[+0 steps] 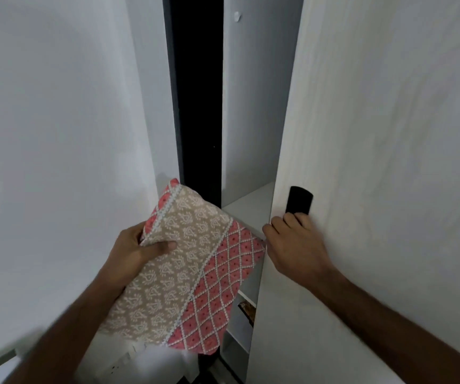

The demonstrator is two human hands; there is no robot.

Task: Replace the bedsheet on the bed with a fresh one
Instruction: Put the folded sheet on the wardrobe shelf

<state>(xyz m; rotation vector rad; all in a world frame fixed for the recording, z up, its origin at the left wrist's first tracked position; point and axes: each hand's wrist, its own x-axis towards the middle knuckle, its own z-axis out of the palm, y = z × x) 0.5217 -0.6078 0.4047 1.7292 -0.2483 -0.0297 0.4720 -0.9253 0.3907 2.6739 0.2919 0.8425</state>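
We hold the folded sheet (184, 275) in our left hand (131, 250), fingers clamped on its upper edge, just outside the wardrobe gap and clear of the shelf (251, 200). Our right hand (295, 245) curls its fingers on the door (375, 162) edge under the black handle (299, 200). We judge it best to keep the bundle tight against the forearm so no fold slips open or catches as the door swings.
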